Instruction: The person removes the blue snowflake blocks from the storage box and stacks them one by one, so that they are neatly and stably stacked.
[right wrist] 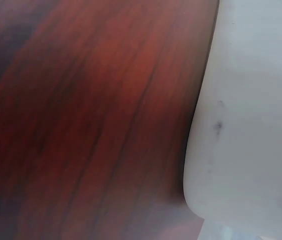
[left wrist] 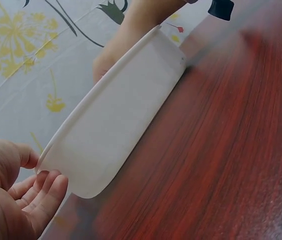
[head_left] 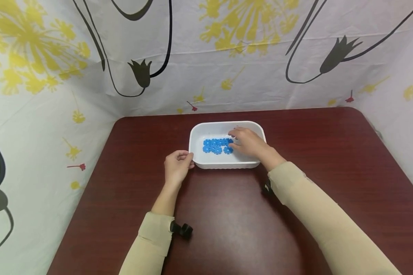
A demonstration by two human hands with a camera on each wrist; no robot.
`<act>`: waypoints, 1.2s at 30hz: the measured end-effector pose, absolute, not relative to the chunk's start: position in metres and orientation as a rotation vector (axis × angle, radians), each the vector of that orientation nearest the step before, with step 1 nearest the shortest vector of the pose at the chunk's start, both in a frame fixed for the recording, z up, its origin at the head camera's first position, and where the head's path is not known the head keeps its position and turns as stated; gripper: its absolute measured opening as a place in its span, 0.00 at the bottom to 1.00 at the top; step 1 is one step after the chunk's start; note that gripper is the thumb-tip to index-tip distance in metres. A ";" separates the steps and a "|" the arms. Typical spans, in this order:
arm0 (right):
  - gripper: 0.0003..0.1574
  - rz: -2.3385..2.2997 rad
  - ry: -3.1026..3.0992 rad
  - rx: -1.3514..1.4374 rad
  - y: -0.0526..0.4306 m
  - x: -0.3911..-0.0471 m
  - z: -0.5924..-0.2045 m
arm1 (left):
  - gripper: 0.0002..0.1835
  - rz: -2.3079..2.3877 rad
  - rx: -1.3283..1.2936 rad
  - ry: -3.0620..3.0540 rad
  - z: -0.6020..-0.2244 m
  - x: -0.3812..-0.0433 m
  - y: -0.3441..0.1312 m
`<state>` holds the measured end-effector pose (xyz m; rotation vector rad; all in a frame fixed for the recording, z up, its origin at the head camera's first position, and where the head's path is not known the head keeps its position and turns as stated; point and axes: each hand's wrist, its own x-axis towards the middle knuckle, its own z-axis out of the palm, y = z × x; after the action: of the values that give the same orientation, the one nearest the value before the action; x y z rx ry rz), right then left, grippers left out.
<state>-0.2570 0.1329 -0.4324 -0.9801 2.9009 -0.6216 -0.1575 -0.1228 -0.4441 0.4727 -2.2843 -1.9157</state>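
Near the far side of the table stands a white plastic tub (head_left: 227,165) with rounded corners. Blue snowflake-shaped plastic discs (head_left: 213,145) lie flat on its floor, several of them close together in a patch. My left hand (head_left: 178,166) pinches the tub's rim at the near left corner; in the left wrist view the thumb is at the rim with the fingers below it. My right hand (head_left: 248,142) reaches over the tub's right side, its fingers spread and slightly bent at the right end of the discs. The right wrist view shows only the tub's outer wall (right wrist: 246,130), with the hand hidden.
The tub rests on a dark red wood-grain table (head_left: 223,221). A white cloth (head_left: 192,68) with yellow and grey flower prints hangs behind the table and at both sides. Black wrist camera straps (head_left: 181,230) sit at both cuffs.
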 end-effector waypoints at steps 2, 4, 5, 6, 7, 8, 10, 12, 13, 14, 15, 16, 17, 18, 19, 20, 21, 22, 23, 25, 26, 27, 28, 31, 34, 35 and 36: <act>0.28 -0.593 2.900 -0.958 0.130 -0.259 -0.434 | 0.10 -1.918 0.470 -2.277 -0.444 -0.158 -0.123; 0.28 -0.563 2.893 -0.927 0.127 -0.261 -0.435 | 0.10 -1.920 0.471 -2.277 -0.444 -0.158 -0.123; 0.28 -0.551 2.890 -0.912 0.126 -0.262 -0.435 | 0.10 -1.919 0.474 -2.280 -0.444 -0.158 -0.123; 0.28 -0.544 2.886 -0.897 0.125 -0.262 -0.435 | 0.10 -1.921 0.476 -2.282 -0.444 -0.158 -0.124; 0.28 -0.544 2.882 -0.889 0.125 -0.262 -0.435 | 0.10 -1.920 0.480 -2.285 -0.444 -0.158 -0.123; 0.28 -0.546 2.876 -0.885 0.124 -0.263 -0.436 | 0.10 -1.922 0.483 -2.286 -0.445 -0.158 -0.123; 0.28 -0.568 2.865 -0.875 0.124 -0.262 -0.436 | 0.11 -1.925 0.487 -2.285 -0.445 -0.157 -0.123; 0.28 -0.623 2.848 -0.857 0.123 -0.263 -0.438 | 0.11 -1.927 0.485 -2.284 -0.445 -0.157 -0.123; 0.28 -0.655 2.837 -0.846 0.123 -0.264 -0.439 | 0.11 -1.926 0.484 -2.285 -0.444 -0.157 -0.123; 0.27 -0.693 2.824 -0.827 0.123 -0.265 -0.439 | 0.11 -1.926 0.482 -2.284 -0.444 -0.157 -0.123; 0.27 -0.733 2.810 -0.803 0.124 -0.265 -0.440 | 0.11 -1.925 0.481 -2.284 -0.444 -0.157 -0.123; 0.26 -0.768 2.798 -0.778 0.124 -0.266 -0.441 | 0.11 -1.924 0.480 -2.285 -0.444 -0.157 -0.123; 0.26 -0.802 2.788 -0.754 0.124 -0.267 -0.441 | 0.11 -1.925 0.481 -2.285 -0.444 -0.157 -0.123; 0.25 -0.826 2.783 -0.738 0.125 -0.268 -0.442 | 0.11 -1.926 0.482 -2.285 -0.444 -0.157 -0.123; 0.25 -0.840 2.781 -0.730 0.125 -0.269 -0.442 | 0.11 -1.929 0.483 -2.283 -0.444 -0.157 -0.123; 0.25 -0.852 2.779 -0.721 0.126 -0.269 -0.443 | 0.11 -1.932 0.486 -2.281 -0.444 -0.157 -0.123; 0.24 -0.852 2.782 -0.719 0.126 -0.270 -0.443 | 0.11 -1.934 0.488 -2.282 -0.444 -0.157 -0.123; 0.23 -0.845 2.784 -0.724 0.126 -0.270 -0.444 | 0.11 -1.938 0.489 -2.281 -0.444 -0.157 -0.123; 0.22 -0.843 2.784 -0.732 0.126 -0.271 -0.444 | 0.11 -1.942 0.490 -2.279 -0.444 -0.157 -0.123; 0.19 -0.830 2.784 -0.745 0.127 -0.271 -0.446 | 0.11 -1.948 0.489 -2.276 -0.444 -0.157 -0.123; 0.17 -0.826 2.783 -0.748 0.127 -0.272 -0.446 | 0.11 -1.949 0.488 -2.275 -0.444 -0.157 -0.123; 0.15 -0.818 2.783 -0.755 0.127 -0.272 -0.446 | 0.11 -1.951 0.487 -2.273 -0.444 -0.157 -0.123; 0.14 -0.820 2.778 -0.756 0.127 -0.272 -0.446 | 0.11 -1.953 0.484 -2.272 -0.444 -0.157 -0.123; 0.14 -0.827 2.769 -0.751 0.127 -0.272 -0.446 | 0.11 -1.956 0.481 -2.270 -0.444 -0.157 -0.124; 0.17 -0.831 2.753 -0.745 0.127 -0.273 -0.446 | 0.11 -1.961 0.478 -2.272 -0.444 -0.157 -0.124; 0.18 -0.830 2.748 -0.750 0.127 -0.273 -0.446 | 0.11 -1.964 0.478 -2.272 -0.444 -0.157 -0.124; 0.19 -0.830 2.740 -0.750 0.127 -0.273 -0.446 | 0.11 -1.967 0.476 -2.272 -0.445 -0.157 -0.124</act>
<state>-0.2734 0.1275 -0.4464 -0.7498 2.7400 -0.8304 -0.1575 -0.1241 -0.4446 0.4761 -2.2716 -1.9665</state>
